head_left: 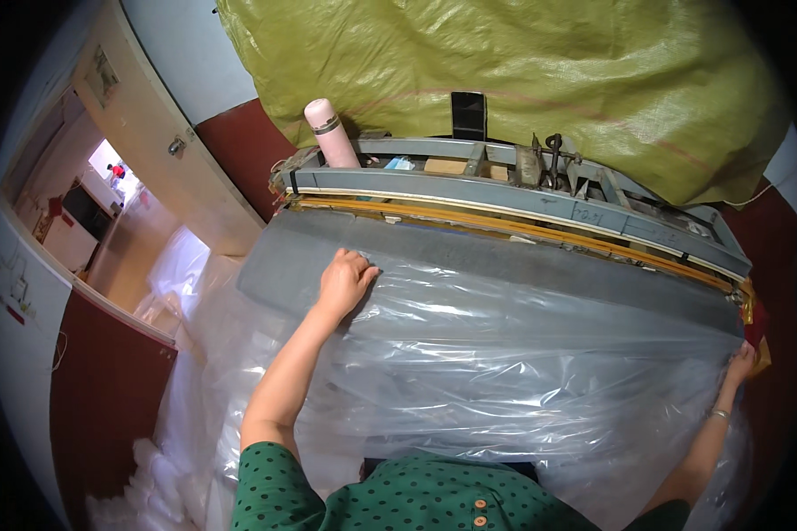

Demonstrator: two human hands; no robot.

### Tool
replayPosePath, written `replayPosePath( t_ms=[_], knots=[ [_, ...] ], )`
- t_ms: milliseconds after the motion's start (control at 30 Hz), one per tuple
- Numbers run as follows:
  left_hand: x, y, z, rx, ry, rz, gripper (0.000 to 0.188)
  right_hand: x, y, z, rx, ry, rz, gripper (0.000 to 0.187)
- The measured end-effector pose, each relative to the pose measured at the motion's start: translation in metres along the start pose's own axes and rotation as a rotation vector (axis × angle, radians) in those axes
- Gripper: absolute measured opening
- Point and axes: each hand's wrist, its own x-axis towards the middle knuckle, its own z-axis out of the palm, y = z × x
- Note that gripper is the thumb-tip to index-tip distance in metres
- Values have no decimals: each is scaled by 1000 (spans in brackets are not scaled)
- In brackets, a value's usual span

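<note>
Left hand: the left hand [345, 279] is on the near part of the grey board, fingers curled, thumb close in, at the sheet's far edge. Can't tell if film is pinched.
Right hand: the right hand [740, 361] is narrow, thumb and fingers together on the sheet's right edge, just beside the board's right end.
Film: a clear, glossy, wrinkled plastic sheet [469, 380] lies over the near part of the board and spreads toward the person's body.
Board: a long, flat, dark-grey board [505, 265], in front of the machine frame.
Machine: a long blue-grey metal frame [522, 188] with an orange-yellow strip [522, 232] along its near side.
On frame: a pink cylindrical bottle [334, 142], tilted, at left; a black rectangular phone [469, 115], upright, near the middle.
Behind: a shiny yellow-green tarp [549, 53].
Left side: a beige door [164, 106], ajar.
</note>
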Motion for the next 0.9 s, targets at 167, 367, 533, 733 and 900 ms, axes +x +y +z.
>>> replayPosePath(
  t_ms=[167,367,533,733,900],
  knots=[
    [13,1,3,-241,9,-177,16,-9,-27,-42,204,56,-112,30],
    [26,-9,-2,-163,-110,-108,13,-9,-36,-40,219,165,-141,24],
    [39,-11,-6,-230,83,-152,11,26,-23,-20,287,117,-108,19],
    [25,-39,5,-480,214,-309,11,9,-65,25,389,-26,-53,20],
    [5,-36,13,-351,139,-216,16,-8,-87,6,211,-5,26,20]
  ],
)
